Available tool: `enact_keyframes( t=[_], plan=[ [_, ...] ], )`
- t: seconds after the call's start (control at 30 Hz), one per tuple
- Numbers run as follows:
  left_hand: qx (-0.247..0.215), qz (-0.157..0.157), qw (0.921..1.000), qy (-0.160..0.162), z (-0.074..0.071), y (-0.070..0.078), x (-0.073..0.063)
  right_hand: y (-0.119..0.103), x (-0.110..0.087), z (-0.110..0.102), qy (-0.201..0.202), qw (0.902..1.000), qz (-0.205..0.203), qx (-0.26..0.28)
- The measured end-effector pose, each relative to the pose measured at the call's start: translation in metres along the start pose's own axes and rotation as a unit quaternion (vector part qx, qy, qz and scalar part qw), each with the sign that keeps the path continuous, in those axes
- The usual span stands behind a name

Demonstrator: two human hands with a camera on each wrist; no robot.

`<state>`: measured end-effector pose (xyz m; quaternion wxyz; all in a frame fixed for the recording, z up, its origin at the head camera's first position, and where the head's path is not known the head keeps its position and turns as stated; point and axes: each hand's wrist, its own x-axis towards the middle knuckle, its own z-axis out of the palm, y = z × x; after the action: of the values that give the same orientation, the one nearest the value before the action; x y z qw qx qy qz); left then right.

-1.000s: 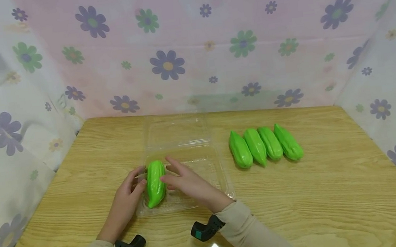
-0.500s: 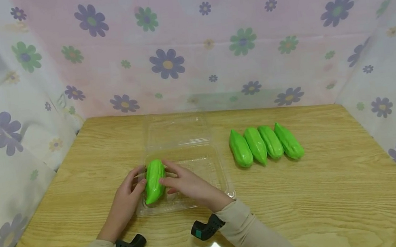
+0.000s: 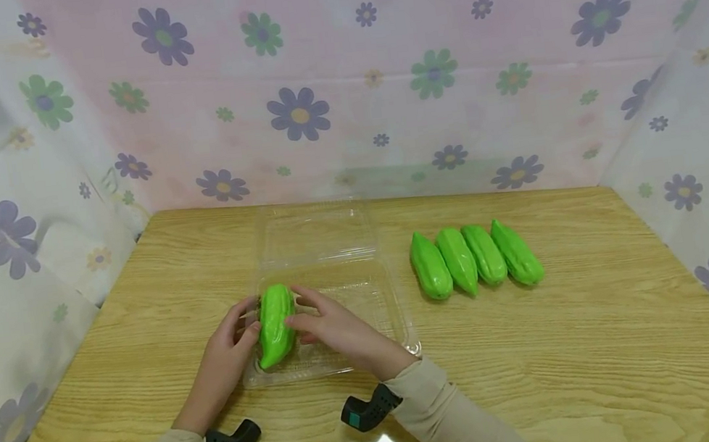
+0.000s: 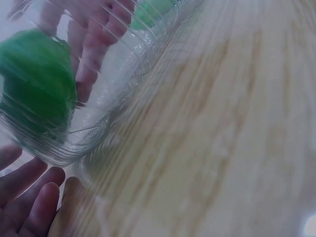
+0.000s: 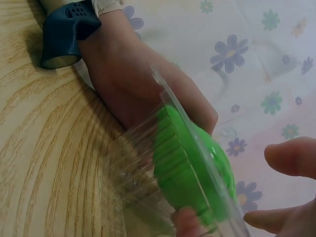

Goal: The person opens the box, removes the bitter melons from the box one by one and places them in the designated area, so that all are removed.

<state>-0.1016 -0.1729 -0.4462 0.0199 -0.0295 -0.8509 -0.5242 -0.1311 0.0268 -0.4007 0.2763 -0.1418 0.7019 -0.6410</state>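
Observation:
A glossy green bitter melon [image 3: 276, 324] lies lengthwise along the left wall of an open clear plastic clamshell box [image 3: 363, 300]. My left hand [image 3: 231, 348] rests against the outside of that wall, thumb near the rim; in the left wrist view its loosely bent fingers [image 4: 29, 197] show below the box. From the other side my right hand [image 3: 347, 331] reaches over the box, its extended fingertips at the melon's right side. In the right wrist view the melon [image 5: 185, 158] shows through the clear wall, with the right thumb and a finger [image 5: 281, 219] spread apart.
Several more green bitter melons [image 3: 473, 258] lie side by side to the right of the box. The box's hinged lid [image 3: 316, 232] is folded back toward the flowered cloth [image 3: 344, 127] behind the wooden table [image 3: 573, 349].
The melon has shifted slightly left, its lower tip swinging toward the box's left wall. My right fingertips moved up to its side. The left hand and the other melons have stayed put.

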Motion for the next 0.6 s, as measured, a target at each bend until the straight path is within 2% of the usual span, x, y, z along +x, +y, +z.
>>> enact_keyframes(
  t=[0.3, 0.6],
  plan=[
    [-0.020, 0.006, 0.9997, -0.009, -0.0002, 0.0018, -0.0011, 0.0001, -0.0012, -0.0015, -0.058, 0.9981, 0.018, -0.009],
    [-0.024, -0.013, 0.9996, -0.010, 0.0006, 0.0004, 0.0001, -0.0005, -0.0010, -0.0016, -0.092, 0.9956, 0.008, 0.010]
  ],
)
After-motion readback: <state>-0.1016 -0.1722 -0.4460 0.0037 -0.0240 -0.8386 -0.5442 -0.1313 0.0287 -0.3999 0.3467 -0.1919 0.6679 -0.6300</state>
